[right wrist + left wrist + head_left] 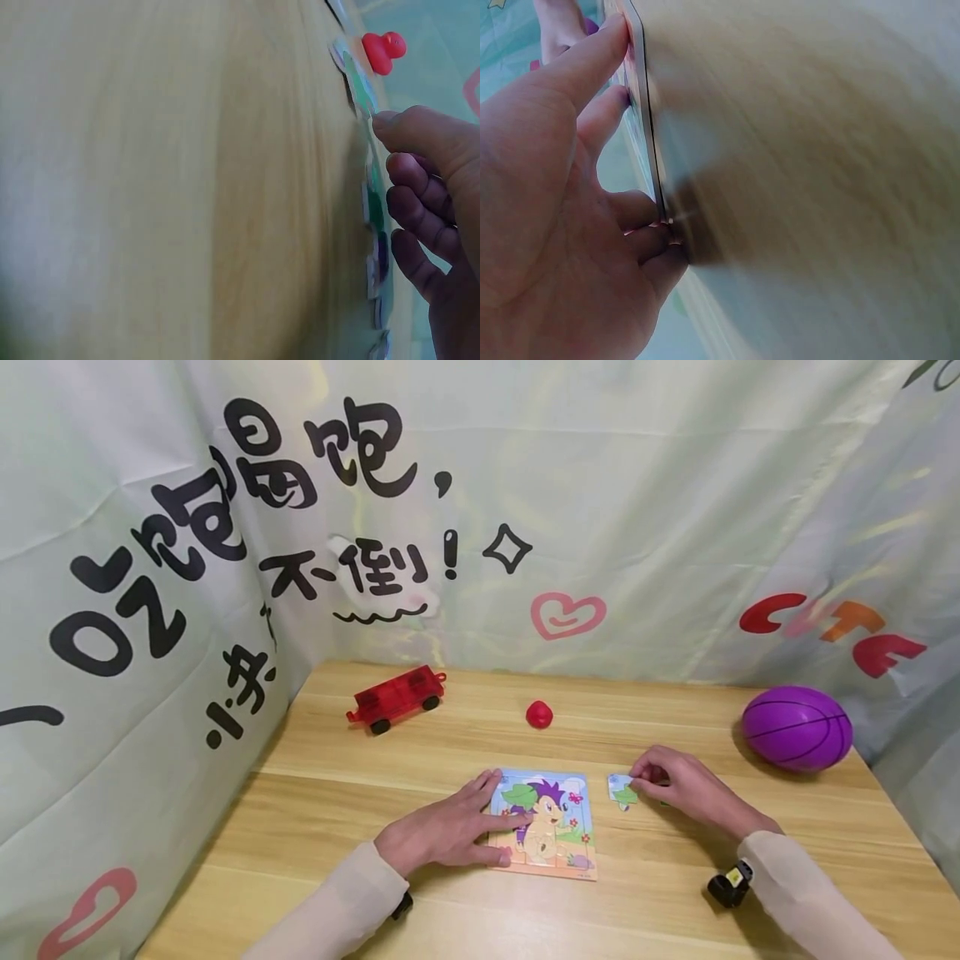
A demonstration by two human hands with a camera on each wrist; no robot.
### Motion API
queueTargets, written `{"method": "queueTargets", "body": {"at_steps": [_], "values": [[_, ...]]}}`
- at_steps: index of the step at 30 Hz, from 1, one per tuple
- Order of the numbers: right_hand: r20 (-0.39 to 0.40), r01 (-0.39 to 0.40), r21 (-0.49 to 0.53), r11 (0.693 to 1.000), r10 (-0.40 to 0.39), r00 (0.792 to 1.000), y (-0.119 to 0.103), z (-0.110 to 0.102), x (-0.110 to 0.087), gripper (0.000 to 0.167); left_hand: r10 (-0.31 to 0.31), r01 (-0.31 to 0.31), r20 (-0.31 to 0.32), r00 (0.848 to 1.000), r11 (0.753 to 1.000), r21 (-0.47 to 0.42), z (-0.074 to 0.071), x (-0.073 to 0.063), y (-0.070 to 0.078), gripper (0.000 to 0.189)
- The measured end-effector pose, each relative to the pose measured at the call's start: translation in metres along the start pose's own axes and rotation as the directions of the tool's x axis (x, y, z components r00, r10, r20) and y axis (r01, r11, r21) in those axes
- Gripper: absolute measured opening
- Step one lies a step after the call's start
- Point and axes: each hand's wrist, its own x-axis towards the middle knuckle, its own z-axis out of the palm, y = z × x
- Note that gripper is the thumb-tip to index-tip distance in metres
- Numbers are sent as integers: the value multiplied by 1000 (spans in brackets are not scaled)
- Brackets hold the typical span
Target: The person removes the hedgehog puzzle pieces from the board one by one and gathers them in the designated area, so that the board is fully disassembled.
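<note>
While the left hand rests with fingers spread apart on the square puzzle board, the right hand has thumb and forefinger pinched on a leaf-printed piece, just right of the board. The work looks unfinished: more loose pieces lie in a row beneath that hand. The board shows a whole hedgehog, but whether seated pieces or a printed base make it up cannot be told. The pieces are flat, knobbed and pale-edged; the table has streaky wood grain.
</note>
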Motion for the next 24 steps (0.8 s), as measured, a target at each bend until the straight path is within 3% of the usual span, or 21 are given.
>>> {"method": "queueTargets", "body": {"at_steps": [13, 24], "values": [[-24, -14, -62, 998, 13, 1000, 7, -3, 1, 6, -4, 4, 2, 1000, 1000, 6, -1, 0, 0, 66], [4, -3, -65, 998, 3, 1000, 6, -1, 4, 9, -14, 14, 20, 1000, 1000, 3, -2, 1, 1, 67]]}}
